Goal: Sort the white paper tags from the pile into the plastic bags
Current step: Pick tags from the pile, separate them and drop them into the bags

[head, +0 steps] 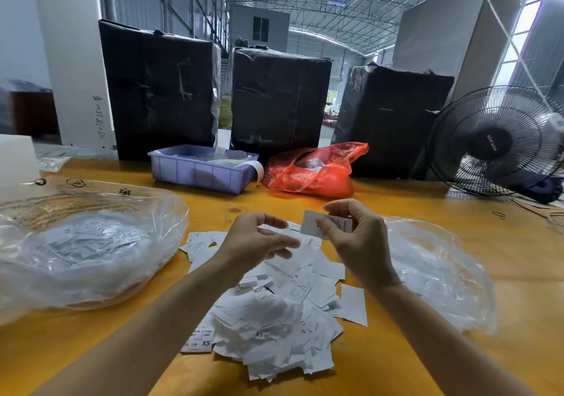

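The right hand (355, 237) pinches a single white tag (311, 223) between thumb and curled fingers, holding it up just above the far edge of the pile (268, 310) — the heap of white paper tags lying on the yellow table (457, 218) between the two forearms. The tag stands roughly on end, its long axis running near-vertical with a slight lean, one printed face turned toward the camera; its print is too small to read here. The left hand (259, 238) hovers just left of the tag, over the same far edge of the pile, fingers loosely curled toward it; whether it holds a tag of its own I cannot tell. Measured from the pile, one clear plastic bag (433, 270) lies just to the right, nearly touching the pile's right fringe, and a second, fuller clear bag (91, 243) with tags already inside lies just to the left. The held tag sits on the right side of the pile, so the right-hand bag is the nearer drop — a short swing outward would probably do — while the left bag would mean crossing over the pile and past the left hand. Which bag is correct likely depends on the size marking, and that cannot be judged from this view.
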`<state>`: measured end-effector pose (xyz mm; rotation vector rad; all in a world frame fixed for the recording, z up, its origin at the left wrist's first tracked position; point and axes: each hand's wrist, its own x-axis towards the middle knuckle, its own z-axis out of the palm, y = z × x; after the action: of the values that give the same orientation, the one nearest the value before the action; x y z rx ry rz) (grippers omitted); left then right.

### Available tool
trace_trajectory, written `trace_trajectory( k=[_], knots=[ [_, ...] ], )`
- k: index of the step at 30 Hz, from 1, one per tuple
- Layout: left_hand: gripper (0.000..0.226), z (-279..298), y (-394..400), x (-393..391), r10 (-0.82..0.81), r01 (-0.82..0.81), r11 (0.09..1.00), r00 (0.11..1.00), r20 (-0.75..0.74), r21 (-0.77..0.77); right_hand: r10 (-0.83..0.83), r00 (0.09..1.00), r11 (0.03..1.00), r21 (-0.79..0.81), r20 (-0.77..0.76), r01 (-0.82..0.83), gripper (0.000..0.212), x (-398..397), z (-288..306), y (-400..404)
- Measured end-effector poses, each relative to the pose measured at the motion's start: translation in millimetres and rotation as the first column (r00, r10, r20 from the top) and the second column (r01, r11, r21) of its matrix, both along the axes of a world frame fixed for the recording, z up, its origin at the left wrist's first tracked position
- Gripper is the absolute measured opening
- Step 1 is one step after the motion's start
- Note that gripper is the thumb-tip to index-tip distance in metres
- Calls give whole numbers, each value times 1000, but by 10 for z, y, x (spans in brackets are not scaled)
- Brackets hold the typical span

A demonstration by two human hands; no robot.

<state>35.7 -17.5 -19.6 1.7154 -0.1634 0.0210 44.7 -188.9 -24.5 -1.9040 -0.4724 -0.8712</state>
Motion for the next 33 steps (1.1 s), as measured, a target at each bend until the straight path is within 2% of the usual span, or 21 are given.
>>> trace_trajectory(
  k=[8,14,20,33],
  knots=[
    [34,11,-11,-8,-6,6,1000,1000,-17,-17,29,999,999,-29,-16,-30,17,5,-28,6],
    [26,13,-7,-2,-14,14,1000,1000,-14,-11,69,997,995,-67,-43,-71,17,1,-52,29],
    [36,27,0,-14,-14,14,1000,999,-29,-15,20,1000,999,-36,2,-20,17,20,-17,-12],
    [35,24,2,-2,-18,18,1000,1000,-25,-10,0,1000,999,-34,27,1,16,16,-18,-13]
  ],
)
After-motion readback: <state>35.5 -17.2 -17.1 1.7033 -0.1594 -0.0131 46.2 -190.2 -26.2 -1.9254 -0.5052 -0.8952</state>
